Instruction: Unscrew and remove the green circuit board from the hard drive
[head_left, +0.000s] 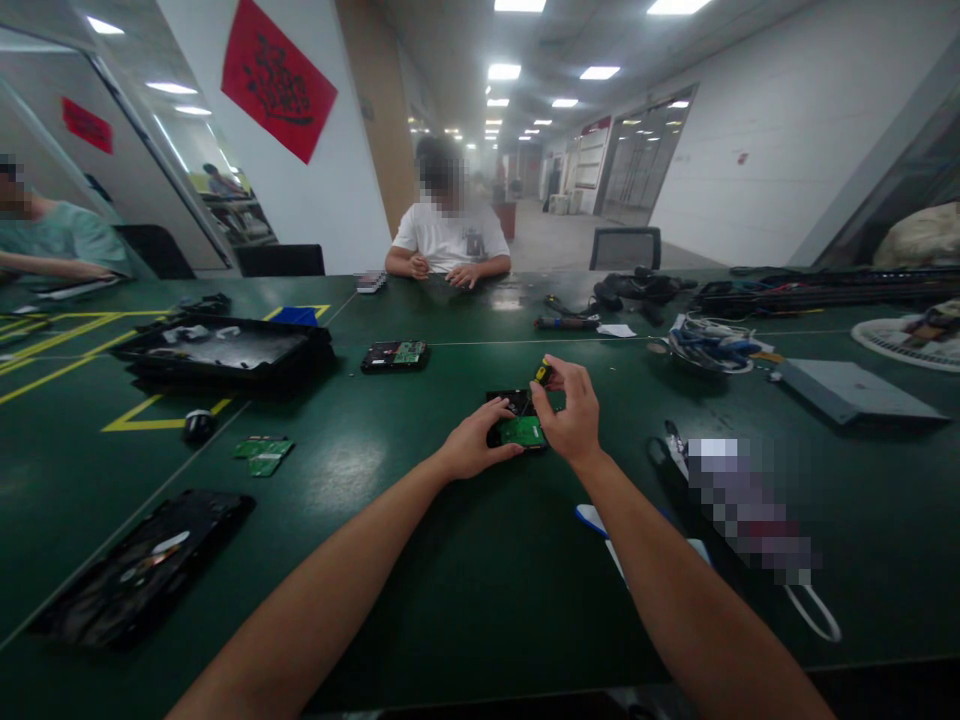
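Note:
A hard drive (pixel 523 432) with a green circuit board lies on the green table in front of me. My left hand (pixel 480 440) grips it from the left, thumb along the near edge and fingers on the far part. Above its right side, my right hand (pixel 571 405) is closed on a short black and yellow screwdriver (pixel 542 373), gripped by the handle. Whether the tip meets the drive is hard to make out. Farther left lies another hard drive (pixel 395 356), its green board facing up. Loose green circuit boards (pixel 264 455) rest nearer on that side.
On the left are a black casing (pixel 225 350), a mouse (pixel 199 426) and a dark cover (pixel 146 570). To the right lie a blurred pouch (pixel 750 510), a cable bundle (pixel 709 345) and a grey box (pixel 859 390). A person (pixel 450 235) sits across the table.

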